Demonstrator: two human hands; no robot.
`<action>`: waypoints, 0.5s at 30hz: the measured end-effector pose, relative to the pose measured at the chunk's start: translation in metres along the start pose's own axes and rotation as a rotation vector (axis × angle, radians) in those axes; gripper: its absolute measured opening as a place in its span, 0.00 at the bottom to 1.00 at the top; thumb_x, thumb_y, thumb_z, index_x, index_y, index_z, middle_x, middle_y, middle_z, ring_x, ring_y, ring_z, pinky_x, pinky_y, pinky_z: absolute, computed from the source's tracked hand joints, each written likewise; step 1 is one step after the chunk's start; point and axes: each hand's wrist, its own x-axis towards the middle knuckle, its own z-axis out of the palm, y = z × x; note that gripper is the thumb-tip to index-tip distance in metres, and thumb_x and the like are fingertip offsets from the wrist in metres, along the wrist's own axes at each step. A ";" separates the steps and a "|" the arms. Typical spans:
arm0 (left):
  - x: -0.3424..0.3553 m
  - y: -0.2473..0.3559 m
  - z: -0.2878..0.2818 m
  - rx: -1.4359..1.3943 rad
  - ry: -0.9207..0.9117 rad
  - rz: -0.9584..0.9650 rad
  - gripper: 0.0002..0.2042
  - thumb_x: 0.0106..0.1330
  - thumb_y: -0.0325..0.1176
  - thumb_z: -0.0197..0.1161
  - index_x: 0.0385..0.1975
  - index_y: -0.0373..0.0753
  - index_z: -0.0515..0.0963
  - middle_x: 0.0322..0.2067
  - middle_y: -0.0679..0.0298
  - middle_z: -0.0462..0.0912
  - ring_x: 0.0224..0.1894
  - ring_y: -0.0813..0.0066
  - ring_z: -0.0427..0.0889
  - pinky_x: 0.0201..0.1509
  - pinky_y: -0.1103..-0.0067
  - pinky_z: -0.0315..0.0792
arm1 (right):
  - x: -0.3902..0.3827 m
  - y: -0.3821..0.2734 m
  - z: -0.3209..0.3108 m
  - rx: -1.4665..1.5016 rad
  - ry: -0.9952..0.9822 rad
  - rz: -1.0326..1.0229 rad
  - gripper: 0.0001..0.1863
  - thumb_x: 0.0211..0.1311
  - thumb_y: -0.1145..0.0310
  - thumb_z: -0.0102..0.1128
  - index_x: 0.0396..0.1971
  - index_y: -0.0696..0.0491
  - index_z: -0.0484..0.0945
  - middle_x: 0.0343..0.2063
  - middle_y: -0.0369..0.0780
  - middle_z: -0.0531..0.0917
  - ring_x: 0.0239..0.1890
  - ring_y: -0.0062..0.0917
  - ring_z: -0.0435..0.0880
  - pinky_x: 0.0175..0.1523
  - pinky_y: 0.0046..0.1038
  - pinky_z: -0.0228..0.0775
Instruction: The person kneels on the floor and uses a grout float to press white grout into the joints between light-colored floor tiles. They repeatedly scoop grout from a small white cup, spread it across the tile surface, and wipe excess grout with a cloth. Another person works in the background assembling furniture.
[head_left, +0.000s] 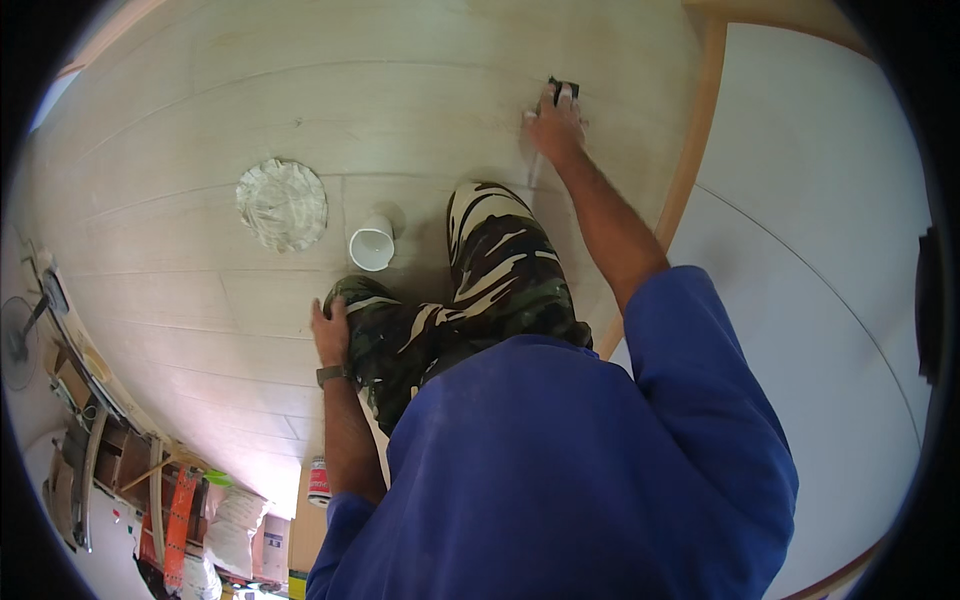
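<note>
On pale flooring (230, 110), the right hand (556, 130) grips a black block (568, 87). The left hand (331, 335), loosely spread, touches the knee (368, 290).

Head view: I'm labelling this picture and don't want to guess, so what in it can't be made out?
All in the head view:
Dark block: its full shape, partly covered by the right hand.
Left hand: its palm, turned away against the camouflage trousers.
Feet: hidden by the blue shirt and trousers.
Dark object at far right: cut off by the black rim.
Lower-left clutter: many pieces too small and distorted to name.
</note>
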 end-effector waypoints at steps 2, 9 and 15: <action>0.006 -0.008 0.005 0.075 -0.065 -0.092 0.41 0.56 0.61 0.55 0.59 0.31 0.61 0.54 0.38 0.66 0.58 0.43 0.65 0.60 0.64 0.62 | -0.023 -0.005 0.013 -0.085 -0.060 -0.004 0.37 0.59 0.51 0.49 0.66 0.51 0.51 0.67 0.50 0.47 0.67 0.46 0.48 0.63 0.51 0.51; 0.024 0.008 0.011 0.123 -0.048 -0.086 0.39 0.56 0.61 0.54 0.57 0.31 0.64 0.51 0.39 0.70 0.54 0.45 0.70 0.57 0.64 0.65 | 0.016 0.006 0.004 -0.050 0.073 -0.029 0.38 0.59 0.48 0.48 0.65 0.52 0.51 0.66 0.52 0.46 0.67 0.48 0.49 0.63 0.51 0.50; 0.031 0.012 0.013 0.204 -0.064 -0.075 0.34 0.58 0.58 0.52 0.54 0.33 0.69 0.48 0.41 0.74 0.52 0.47 0.72 0.56 0.64 0.66 | -0.029 0.017 0.018 0.023 0.062 0.020 0.32 0.56 0.54 0.55 0.61 0.46 0.61 0.59 0.52 0.60 0.61 0.47 0.60 0.61 0.49 0.55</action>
